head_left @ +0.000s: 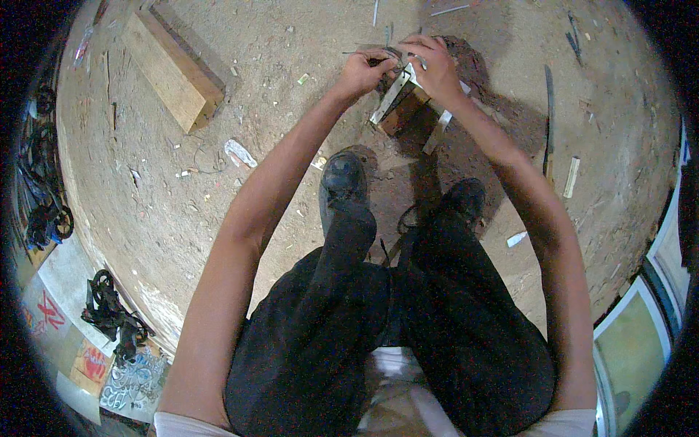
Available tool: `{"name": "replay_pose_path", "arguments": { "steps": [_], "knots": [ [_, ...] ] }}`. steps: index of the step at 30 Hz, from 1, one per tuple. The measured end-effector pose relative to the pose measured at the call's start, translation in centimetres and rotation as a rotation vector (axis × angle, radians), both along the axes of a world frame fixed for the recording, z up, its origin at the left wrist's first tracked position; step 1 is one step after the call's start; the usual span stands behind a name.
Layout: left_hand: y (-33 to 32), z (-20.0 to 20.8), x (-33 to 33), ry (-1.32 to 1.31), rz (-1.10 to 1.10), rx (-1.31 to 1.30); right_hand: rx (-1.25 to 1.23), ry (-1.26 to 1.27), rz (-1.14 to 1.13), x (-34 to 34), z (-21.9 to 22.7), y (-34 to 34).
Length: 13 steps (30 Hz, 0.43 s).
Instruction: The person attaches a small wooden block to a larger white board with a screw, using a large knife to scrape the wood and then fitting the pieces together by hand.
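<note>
My left hand [366, 73] is closed in a pinch, its thumb and forefinger together on something small and dark that I cannot make out. Thin dark strands stick out around the fingertips. Close beside it, my right hand [435, 71] has its fingers bent over the far end of a white-edged strip [392, 96], and what they grip is hidden. That strip lies slanted along a brown wooden block [404, 113] on the ground, just beyond my shoes. A short pale strip [437, 131] leans out by the block's right side.
A long squared timber [171, 69] lies at the far left. To the right are a long dark blade [549, 109] and a short pale stick [573, 177]. A crumpled white wrapper [239, 153] and scraps litter the dirt floor. Framed panels [633, 342] stand at the right edge.
</note>
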State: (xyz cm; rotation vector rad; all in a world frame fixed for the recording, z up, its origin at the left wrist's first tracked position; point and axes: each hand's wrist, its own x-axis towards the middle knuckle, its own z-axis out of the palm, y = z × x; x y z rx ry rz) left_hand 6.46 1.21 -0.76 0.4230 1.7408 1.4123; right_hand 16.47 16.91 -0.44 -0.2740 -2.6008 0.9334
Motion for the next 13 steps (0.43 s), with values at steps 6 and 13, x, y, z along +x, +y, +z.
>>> {"name": "replay_pose_path", "arguments": {
  "steps": [6, 13],
  "knots": [
    [-0.4, -0.4, -0.6, 0.081, -0.085, -0.048, 0.04, 0.019, 0.255, -1.3, 0.3, 1.7],
    [-0.1, -0.3, -0.3, 0.153, -0.149, -0.031, -0.026, -0.287, 0.539, -2.8, -0.6, 4.9]
  ]
}}
